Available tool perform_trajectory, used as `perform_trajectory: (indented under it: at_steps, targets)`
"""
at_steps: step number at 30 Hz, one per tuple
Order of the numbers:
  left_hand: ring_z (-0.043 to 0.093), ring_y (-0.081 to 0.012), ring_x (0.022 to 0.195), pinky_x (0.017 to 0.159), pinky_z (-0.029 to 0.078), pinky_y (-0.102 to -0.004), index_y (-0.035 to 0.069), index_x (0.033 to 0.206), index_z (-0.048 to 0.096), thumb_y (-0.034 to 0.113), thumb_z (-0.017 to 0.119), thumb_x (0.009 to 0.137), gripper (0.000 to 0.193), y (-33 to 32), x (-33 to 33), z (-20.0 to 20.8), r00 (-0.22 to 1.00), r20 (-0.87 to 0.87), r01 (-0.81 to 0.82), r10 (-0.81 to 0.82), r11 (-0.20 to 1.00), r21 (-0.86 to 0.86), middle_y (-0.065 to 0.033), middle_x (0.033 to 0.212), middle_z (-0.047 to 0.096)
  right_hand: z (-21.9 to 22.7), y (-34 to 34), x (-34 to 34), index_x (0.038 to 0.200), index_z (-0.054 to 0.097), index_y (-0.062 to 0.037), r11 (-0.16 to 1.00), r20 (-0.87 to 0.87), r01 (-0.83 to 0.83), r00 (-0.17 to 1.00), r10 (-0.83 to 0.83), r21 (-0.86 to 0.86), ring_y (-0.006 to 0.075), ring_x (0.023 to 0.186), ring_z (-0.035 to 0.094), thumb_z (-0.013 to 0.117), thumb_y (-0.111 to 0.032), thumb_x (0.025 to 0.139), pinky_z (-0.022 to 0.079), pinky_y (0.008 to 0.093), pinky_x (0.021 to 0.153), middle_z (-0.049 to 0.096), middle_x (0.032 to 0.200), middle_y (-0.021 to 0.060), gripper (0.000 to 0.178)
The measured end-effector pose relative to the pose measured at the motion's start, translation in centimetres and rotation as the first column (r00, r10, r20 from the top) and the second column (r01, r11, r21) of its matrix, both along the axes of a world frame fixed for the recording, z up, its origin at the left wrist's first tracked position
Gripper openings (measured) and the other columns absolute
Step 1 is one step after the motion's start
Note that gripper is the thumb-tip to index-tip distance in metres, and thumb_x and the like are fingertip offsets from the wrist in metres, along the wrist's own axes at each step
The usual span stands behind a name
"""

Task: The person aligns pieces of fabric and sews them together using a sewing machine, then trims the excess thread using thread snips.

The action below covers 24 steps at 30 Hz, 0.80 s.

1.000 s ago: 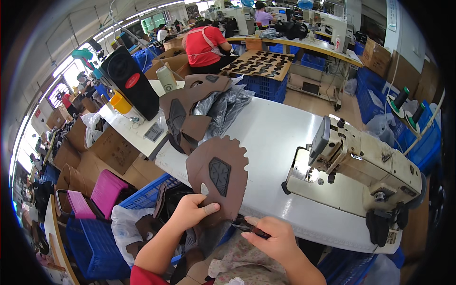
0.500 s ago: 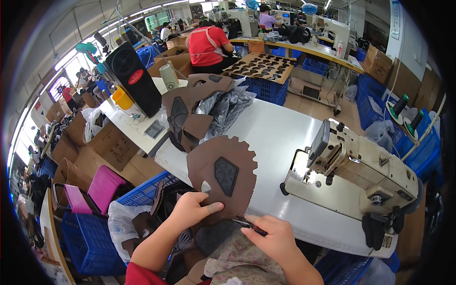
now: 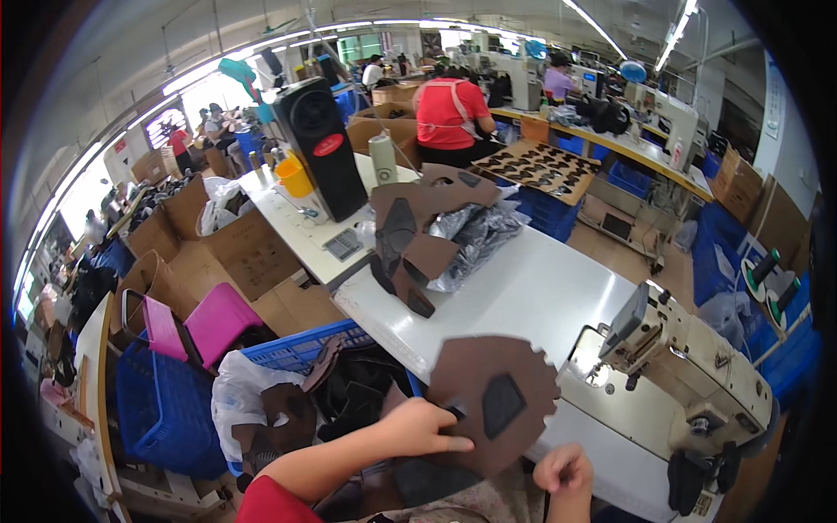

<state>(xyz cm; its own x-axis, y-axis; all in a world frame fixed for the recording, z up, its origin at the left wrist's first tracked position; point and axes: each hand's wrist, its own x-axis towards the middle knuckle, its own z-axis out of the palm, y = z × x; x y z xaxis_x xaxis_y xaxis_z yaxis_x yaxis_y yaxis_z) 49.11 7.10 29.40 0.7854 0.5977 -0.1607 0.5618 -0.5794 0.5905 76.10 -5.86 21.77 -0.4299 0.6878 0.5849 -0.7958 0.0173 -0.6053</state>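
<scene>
My left hand (image 3: 423, 429) is closed on the lower left edge of a flat brown shoe-upper piece (image 3: 478, 375), thumb on top. The piece has a rounded right edge cut with notches, and a raised dark patch (image 3: 504, 406) is set in it. To the right of the piece and apart from it is my right hand (image 3: 565, 471), its fingers curled in. Whether a tool is inside that hand cannot be made out. Farther up the white table (image 3: 532, 270), more brown shoe-upper pieces (image 3: 408, 231) lie heaped beside grey plastic wrapping (image 3: 475, 235).
A sewing machine (image 3: 689, 357) stands at the right of the table. A blue crate (image 3: 296, 349) with dark pieces and a white bag (image 3: 240, 397) is at my left. Beyond are a black speaker (image 3: 318, 157), a yellow cup (image 3: 293, 177) and a person in red (image 3: 449, 113).
My right hand has come away from the piece's lower edge, and the small cutting tool it held there no longer shows. The view has swung left, and the piece sits lower in it.
</scene>
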Motion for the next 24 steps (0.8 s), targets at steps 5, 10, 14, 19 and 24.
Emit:
perform_trajectory:
  at_steps: [5, 10, 14, 19, 24]
  targets:
    - [0.062, -0.0405, 0.076, 0.070, 0.048, -0.0455, -0.001, 0.077, 0.061, 0.063, 0.056, 0.081, 0.064, -2.2, -1.8, -2.9, 0.994, -0.103, -0.047, 0.029, 0.983, -0.178, -0.0237, 0.076, 0.062, -5.1, 1.5, 1.5, 0.119, 0.056, -0.0037, 0.908, -0.034, 0.220, 0.968, -0.248, -0.357, 0.0131, 0.050, 0.046, 0.070, -0.026, 0.083, 0.034, 0.0268, 0.041, 0.057, 0.075, 0.0076, 0.045]
    - [0.063, -0.0393, 0.074, 0.067, 0.049, -0.0460, 0.004, 0.080, 0.063, 0.063, 0.057, 0.080, 0.059, -4.1, -6.7, -3.6, 0.958, -0.113, -0.275, 0.263, 0.954, -0.116, -0.0202, 0.073, 0.063, -7.8, 3.6, 2.4, 0.124, 0.052, -0.0058, 0.748, 0.063, 0.337, 0.927, -0.370, -0.571, 0.0105, 0.049, 0.044, 0.065, -0.031, 0.088, 0.032, 0.0252, 0.040, 0.056, 0.079, 0.0048, 0.046]
    - [0.064, -0.0382, 0.070, 0.065, 0.050, -0.0454, 0.006, 0.078, 0.065, 0.063, 0.060, 0.078, 0.056, -4.0, -14.9, -3.2, 0.742, -0.169, -0.627, 0.649, 0.761, 0.169, -0.0175, 0.071, 0.064, -8.5, 3.5, 3.2, 0.127, 0.049, -0.0060, 0.692, 0.073, 0.324, 0.927, -0.367, -0.645, 0.0102, 0.050, 0.044, 0.062, -0.033, 0.090, 0.031, 0.0247, 0.042, 0.055, 0.080, 0.0055, 0.047]
    - [0.064, -0.0355, 0.068, 0.063, 0.049, -0.0452, 0.006, 0.071, 0.065, 0.061, 0.064, 0.075, 0.056, -1.3, -27.9, -7.5, 0.314, -0.188, -0.728, 0.931, 0.363, 0.582, -0.0183, 0.069, 0.064, -8.9, 3.0, 3.1, 0.129, 0.045, -0.0056, 0.726, 0.070, 0.301, 0.941, -0.330, -0.618, 0.0104, 0.051, 0.045, 0.058, -0.032, 0.094, 0.035, 0.0240, 0.043, 0.052, 0.080, 0.0053, 0.046]
    - [0.059, -0.0324, 0.096, 0.095, 0.038, -0.0443, 0.009, 0.096, 0.066, 0.059, 0.065, 0.073, 0.055, 0.6, -36.6, -19.3, 0.320, -0.332, -0.626, 0.888, 0.461, 0.629, -0.0170, 0.093, 0.064, -8.4, 3.4, 2.6, 0.125, 0.053, -0.0041, 0.712, -0.016, 0.203, 0.957, -0.288, -0.672, 0.0130, 0.053, 0.047, 0.062, -0.031, 0.090, 0.034, 0.0272, 0.047, 0.060, 0.084, 0.0089, 0.045]
